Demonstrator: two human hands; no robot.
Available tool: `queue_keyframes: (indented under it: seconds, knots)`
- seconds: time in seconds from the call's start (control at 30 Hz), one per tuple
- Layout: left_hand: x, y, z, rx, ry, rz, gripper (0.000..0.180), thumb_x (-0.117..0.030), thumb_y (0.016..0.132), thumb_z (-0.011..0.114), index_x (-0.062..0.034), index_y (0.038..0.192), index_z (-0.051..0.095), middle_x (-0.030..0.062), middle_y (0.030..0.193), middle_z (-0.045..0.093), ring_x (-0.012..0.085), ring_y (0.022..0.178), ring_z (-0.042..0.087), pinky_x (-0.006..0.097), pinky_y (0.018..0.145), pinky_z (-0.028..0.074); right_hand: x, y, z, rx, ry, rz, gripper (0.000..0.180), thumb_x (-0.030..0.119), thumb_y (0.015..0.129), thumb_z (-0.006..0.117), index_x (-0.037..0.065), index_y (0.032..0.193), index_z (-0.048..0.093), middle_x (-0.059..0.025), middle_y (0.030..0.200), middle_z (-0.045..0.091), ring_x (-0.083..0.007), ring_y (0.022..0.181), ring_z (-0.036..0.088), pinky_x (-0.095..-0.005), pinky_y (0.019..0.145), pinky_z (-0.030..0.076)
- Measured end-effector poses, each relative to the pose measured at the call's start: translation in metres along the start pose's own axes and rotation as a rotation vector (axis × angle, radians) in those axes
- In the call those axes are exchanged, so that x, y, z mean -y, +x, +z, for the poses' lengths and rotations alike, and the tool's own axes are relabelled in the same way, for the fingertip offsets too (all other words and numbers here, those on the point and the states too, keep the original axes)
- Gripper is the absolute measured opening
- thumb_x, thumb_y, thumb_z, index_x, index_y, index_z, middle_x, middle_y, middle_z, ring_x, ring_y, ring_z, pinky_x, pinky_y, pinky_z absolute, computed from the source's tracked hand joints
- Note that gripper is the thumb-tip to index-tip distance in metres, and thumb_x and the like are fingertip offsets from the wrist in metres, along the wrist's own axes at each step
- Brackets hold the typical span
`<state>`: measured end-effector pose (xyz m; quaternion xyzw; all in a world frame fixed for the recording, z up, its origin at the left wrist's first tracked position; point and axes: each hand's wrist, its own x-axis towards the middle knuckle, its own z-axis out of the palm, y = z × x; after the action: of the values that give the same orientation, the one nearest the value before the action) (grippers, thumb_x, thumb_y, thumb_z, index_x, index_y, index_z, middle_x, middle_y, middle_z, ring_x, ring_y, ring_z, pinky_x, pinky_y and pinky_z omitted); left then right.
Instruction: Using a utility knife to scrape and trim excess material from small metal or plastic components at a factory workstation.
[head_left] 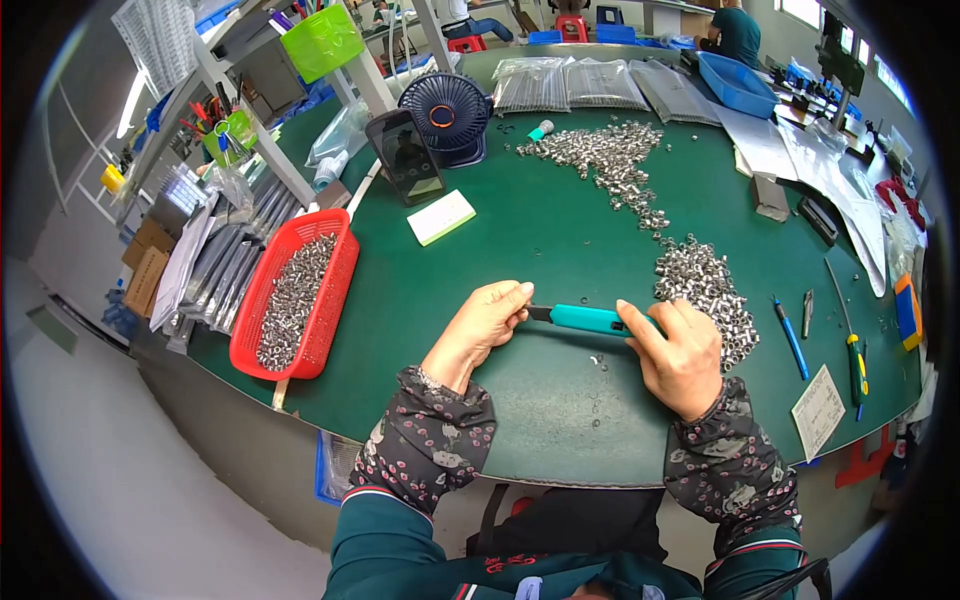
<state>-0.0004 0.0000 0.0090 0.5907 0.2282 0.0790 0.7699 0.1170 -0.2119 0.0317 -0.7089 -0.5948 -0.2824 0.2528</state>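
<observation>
My right hand (682,355) is closed round the handle end of a teal utility knife (588,319), held level above the green table. At the knife's dark blade end, the fingers of my left hand (482,325) are pinched together; whatever sits between them is hidden. Just beyond my right hand lies a heap of small silvery metal sleeves (700,285). A larger spread of such metal pieces (600,155) reaches toward the back. Beneath the knife, a few tiny ring-like bits (597,360) are scattered on the table.
To the left stands a red plastic basket (349,262) filled with metal pieces. A phone (405,155) leans before a dark blue fan (443,115). On the right lie a blue pen-like tool (790,338), a screwdriver (856,365) and a paper card (818,412). Bagged rods (605,85) line the back.
</observation>
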Motion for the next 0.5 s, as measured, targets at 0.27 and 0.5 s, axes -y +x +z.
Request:
queue_keyframes:
  seconds: [0.27, 0.5]
  knots:
    - [0.004, 0.000, 0.000, 0.006, -0.098, 0.079, 0.028, -0.029, 0.084, 0.051, -0.0068, 0.069, 0.047, -0.0029, 0.057, 0.039, 0.0006, 0.038, 0.025, 0.015, 0.032, 0.018, 0.001, 0.002, -0.001, -0.036, 0.006, -0.029, 0.039, 0.008, 0.059, 0.063, 0.009, 0.098, 0.059, -0.0030, 0.065, 0.045, -0.0171, 0.055, 0.045, -0.0291, 0.046, 0.036]
    - [0.005, 0.001, -0.002, 0.051, -0.338, 0.214, 0.015, -0.017, 0.086, 0.047, -0.0032, 0.085, 0.051, 0.0009, 0.069, 0.044, 0.0015, 0.048, 0.034, 0.014, 0.036, 0.024, 0.001, -0.005, 0.003, 0.036, 0.326, 0.281, 0.031, 0.013, 0.065, 0.064, 0.010, 0.096, 0.059, -0.0061, 0.065, 0.049, -0.0222, 0.056, 0.050, -0.0315, 0.050, 0.040]
